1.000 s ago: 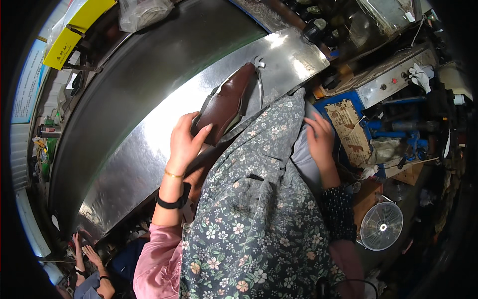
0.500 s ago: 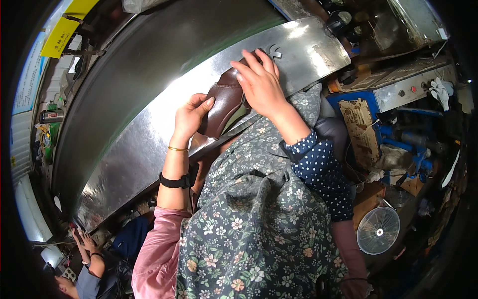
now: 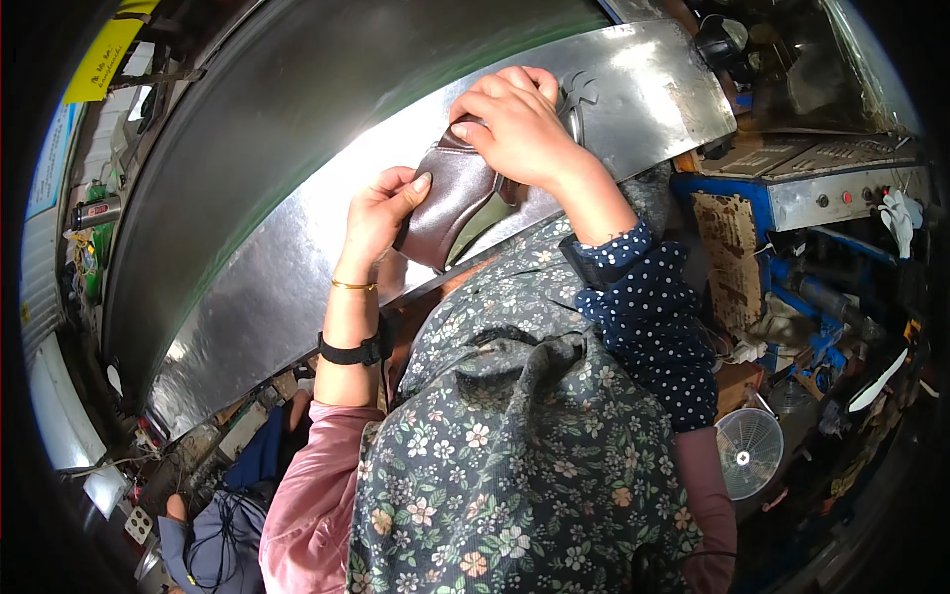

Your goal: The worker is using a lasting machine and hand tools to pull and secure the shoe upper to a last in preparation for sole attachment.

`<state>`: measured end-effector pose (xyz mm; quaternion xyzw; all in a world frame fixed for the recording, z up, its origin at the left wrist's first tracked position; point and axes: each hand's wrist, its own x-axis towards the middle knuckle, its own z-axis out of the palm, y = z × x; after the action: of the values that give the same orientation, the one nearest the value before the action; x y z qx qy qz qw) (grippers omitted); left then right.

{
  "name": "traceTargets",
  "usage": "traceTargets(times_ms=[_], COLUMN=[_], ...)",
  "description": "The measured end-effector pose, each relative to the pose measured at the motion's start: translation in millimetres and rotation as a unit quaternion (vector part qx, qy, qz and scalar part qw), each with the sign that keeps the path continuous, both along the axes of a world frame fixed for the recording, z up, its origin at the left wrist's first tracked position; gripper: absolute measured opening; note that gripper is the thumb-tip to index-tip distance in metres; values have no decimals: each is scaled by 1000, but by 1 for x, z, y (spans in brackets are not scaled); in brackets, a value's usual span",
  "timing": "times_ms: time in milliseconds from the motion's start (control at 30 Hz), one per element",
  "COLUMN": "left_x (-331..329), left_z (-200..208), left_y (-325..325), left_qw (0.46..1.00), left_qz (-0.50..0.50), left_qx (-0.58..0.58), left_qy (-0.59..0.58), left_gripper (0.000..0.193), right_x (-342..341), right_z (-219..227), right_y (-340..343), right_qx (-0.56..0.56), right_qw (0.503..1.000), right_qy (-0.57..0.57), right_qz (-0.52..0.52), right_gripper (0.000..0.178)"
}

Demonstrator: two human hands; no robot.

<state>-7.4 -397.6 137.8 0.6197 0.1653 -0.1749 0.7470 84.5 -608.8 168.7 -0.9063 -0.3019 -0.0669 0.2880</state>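
A glossy dark brown leather shoe upper with a seam across it and a green lining at its near right edge lies at a slant over the metal worktop. My left hand pinches its left edge, thumb on top and fingers beneath. Across its far end lies my right hand, its fingers curled over the leather. The fingertips there are partly hidden, as is the far end of the upper. Just right of that hand, a dark branching mark or thin piece shows on the metal.
Beyond the worktop curves a wide dark belt-like surface. A control panel with knobs and a white glove are at right, above a round fan. Another person in grey is at lower left. A can stands far left.
My right hand has curled its fingers further over the far end of the shoe upper. My left hand keeps its pinch. The view has shifted slightly, and the other person's hands have left sight.
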Motion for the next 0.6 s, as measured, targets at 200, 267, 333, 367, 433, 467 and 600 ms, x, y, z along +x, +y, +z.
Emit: traceTargets(times_ms=[200, 267, 333, 367, 433, 467, 600], left_x=[1, 0, -2, -4, -6, -7, -8], left_z=[8, 12, 13, 13, 12, 11, 13], left_y=[-6, -9, -11, -12, -15, -16, -18], left_qw=[1000, 1000, 1000, 1000, 1000, 999, 999], left_qz=[11, 9, 10, 10, 18, 25, 21], left_qx=[-7, 14, 16, 18, 23, 28, 30], left_qy=[5, 5, 1, -4, -2, -1, -9], left_gripper=[16, 15, 15, 15, 15, 14, 15], right_x=[1, 0, -2, -3, -4, -4, -6], right_z=[-2, -3, -8, -8, -8, -8, -8], right_y=[-4, -7, -8, -10, -12, -13, -15], right_qx=[58, 62, 103, 103, 109, 109, 118], right_qw=[998, 998, 995, 995, 994, 994, 993], right_qy=[6, 13, 7, 8, 3, 4, -4], right_qz=[0, 0, -1, -1, 2, 1, 2], right_gripper=[9, 8, 7, 7, 7, 7, 7])
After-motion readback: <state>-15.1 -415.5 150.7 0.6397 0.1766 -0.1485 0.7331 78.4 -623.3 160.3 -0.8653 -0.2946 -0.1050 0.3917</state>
